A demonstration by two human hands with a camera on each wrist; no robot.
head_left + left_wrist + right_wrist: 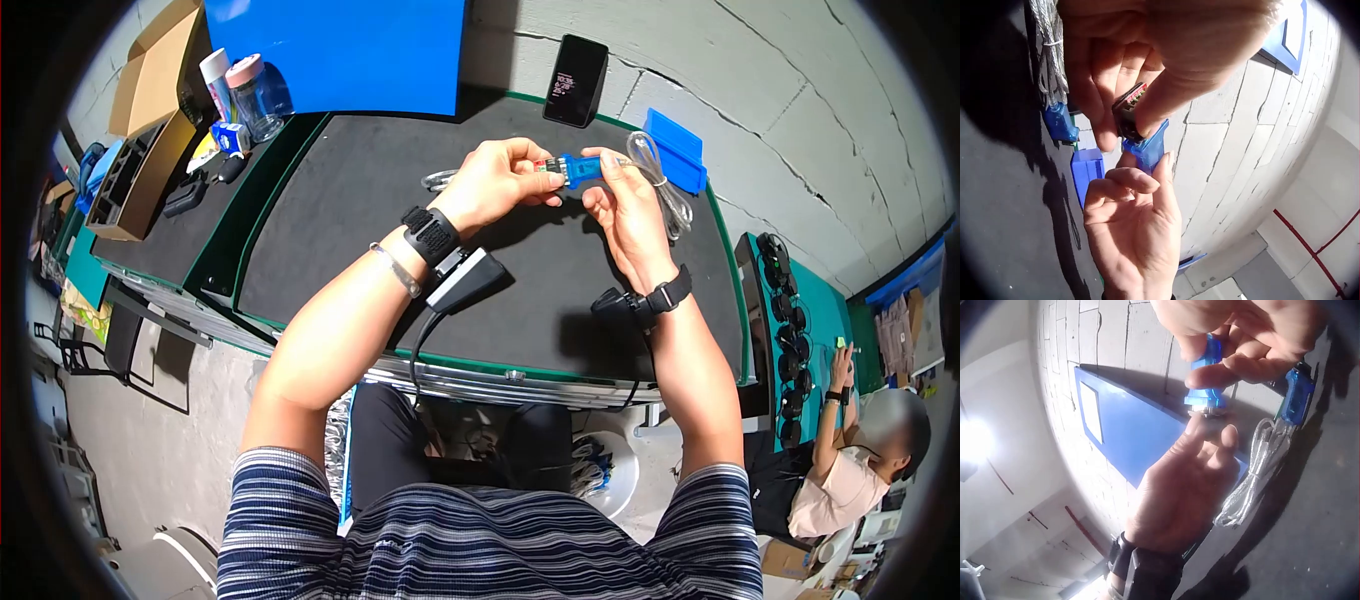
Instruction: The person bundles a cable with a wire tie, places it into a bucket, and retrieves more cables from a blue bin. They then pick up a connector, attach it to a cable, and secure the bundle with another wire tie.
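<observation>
My left hand (495,185) pinches a small terminal-block adapter (1130,112), dark with a red and green part, between thumb and fingers. My right hand (630,205) grips a translucent blue cable connector (582,170) by its body. The connector's metal end (1207,412) meets the adapter between the two hands. A looped clear cable (662,185) hangs beside the right hand. Behind the left hand a second bundled clear cable (1254,478) lies on the dark mat, with its own blue connector (1298,397); the head view shows only one loop of it.
A phone (576,82) and an open blue box (676,150) stand along the wall behind the dark mat (350,230). A large blue panel (340,50) is at the back left. Bottles (258,95) and a cardboard box (150,165) are farther left. Another person (845,470) sits at right.
</observation>
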